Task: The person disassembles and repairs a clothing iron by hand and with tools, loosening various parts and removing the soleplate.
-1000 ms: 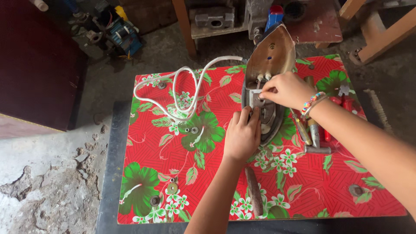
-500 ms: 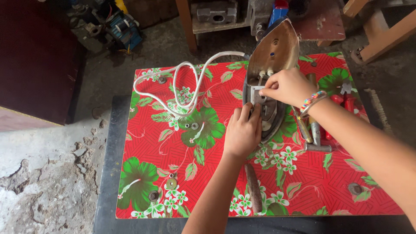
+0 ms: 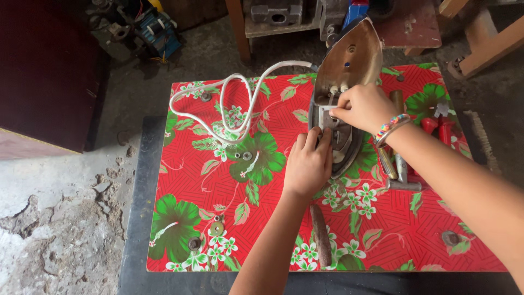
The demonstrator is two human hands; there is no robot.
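Little moved since before: both hands stay on opened metal clothes iron [image 3: 349, 60], lying on red floral tablecloth [image 3: 382, 240]. Left hand [image 3: 309, 164] steadies its edge, fingers flat; right hand [image 3: 357, 107] pinches small part inside. White cord [image 3: 229, 104] coiled left.

Both hands [image 3: 309, 164] on opened iron [image 3: 345, 82], floral cloth [image 3: 382, 229].

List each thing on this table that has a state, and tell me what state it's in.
Iron: opened up, lying on the cloth, insides exposed.
White cord: loose, looped across the cloth, running to the iron.
Left hand: pressed against the iron's side, steadying it.
Right hand: fingertips pinching a small part inside the iron.
Red-handled pliers: lying flat, untouched.
Washers: loose on the cloth.
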